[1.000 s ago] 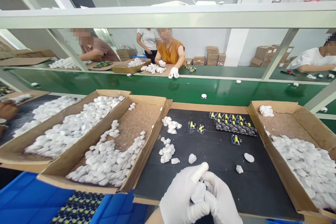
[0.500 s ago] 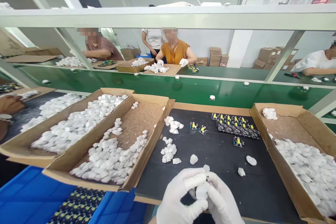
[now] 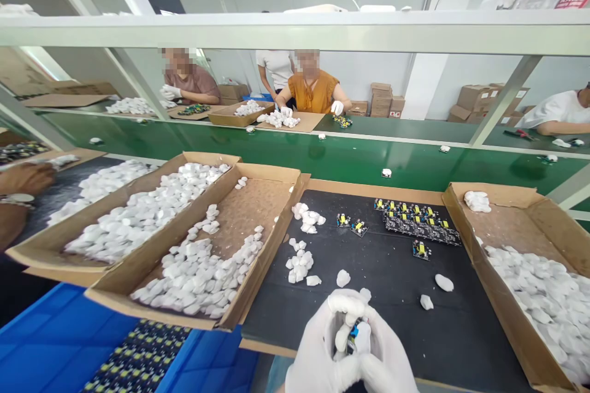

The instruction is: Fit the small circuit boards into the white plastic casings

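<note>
Both my hands wear white gloves and meet low in the view, at the near edge of a black mat. My left hand and my right hand are closed around one small circuit board with blue and dark parts. A soft white piece sits against the board between the fingers. Much of the board is covered by my fingers. Just past my fingertips lie loose white pieces. A single circuit board with a yellow part rests farther right, near rows of joined boards.
Cardboard trays of white pieces stand left and right. Below left, a blue bin holds rows of boards. A green conveyor carries small white items behind the mat. A co-worker's hand is at far left; other people sit opposite.
My fingers have shifted around the piece, exposing blue parts of the board. My hands are closer together. The whole scene has moved slightly right, and items on the conveyor have moved right.
</note>
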The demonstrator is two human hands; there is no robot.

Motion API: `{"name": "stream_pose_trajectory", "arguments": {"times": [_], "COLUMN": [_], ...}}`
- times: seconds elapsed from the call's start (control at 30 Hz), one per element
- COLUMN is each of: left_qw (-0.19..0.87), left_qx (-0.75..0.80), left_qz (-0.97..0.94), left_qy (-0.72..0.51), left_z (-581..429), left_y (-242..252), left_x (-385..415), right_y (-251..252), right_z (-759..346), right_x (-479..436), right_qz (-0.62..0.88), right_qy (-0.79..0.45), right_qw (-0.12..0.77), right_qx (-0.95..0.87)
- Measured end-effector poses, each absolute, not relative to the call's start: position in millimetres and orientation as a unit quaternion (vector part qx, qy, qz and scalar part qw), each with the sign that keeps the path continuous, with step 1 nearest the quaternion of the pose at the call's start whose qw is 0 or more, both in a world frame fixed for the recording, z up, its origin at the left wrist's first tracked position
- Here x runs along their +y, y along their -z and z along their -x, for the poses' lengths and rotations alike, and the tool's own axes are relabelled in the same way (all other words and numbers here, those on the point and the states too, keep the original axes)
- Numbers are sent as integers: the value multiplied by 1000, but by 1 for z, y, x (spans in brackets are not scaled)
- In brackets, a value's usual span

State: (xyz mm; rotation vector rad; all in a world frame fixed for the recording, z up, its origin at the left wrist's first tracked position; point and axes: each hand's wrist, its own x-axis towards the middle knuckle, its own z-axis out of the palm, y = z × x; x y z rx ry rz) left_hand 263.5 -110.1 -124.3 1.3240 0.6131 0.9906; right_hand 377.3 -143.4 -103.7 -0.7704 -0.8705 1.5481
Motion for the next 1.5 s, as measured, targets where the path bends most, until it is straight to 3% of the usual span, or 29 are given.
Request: {"name": "stream_pose_trajectory", "arguments": {"times": [0.13, 0.37, 0.5, 0.87, 1.07, 1.3, 1.5], "left_qw": [566, 273, 214, 192, 281, 303, 422], "left_qx": [275, 259, 221, 164, 146, 126, 254], "left_qz": [-652, -800, -820, -851, -826, -834, -720], "left_qy": [-422, -467, -483, -460, -466, -444, -489], "left_z": [-261, -253, -251, -252, -253, -253, -258], "left_y": [126, 125, 121, 108, 113, 108, 111], "left_x": [-108, -102, -98, -96, -99, -97, -111], "right_y": [104, 115, 114, 98, 106, 100, 113], "right_z": [-378, -380, -381, -386, -389, -380, -390], "right_x": [-143, -147, -146, -139, -147, -146, -148], "right_qz": [351, 298, 296, 320, 270, 251, 355], "right_qy": [-680, -718, -706, -669, -718, -721, -613], "right_qw": [550, 563, 553, 484, 518, 544, 568], "right_qx": [-334, -281, -329, -464, -379, -348, -419]}}
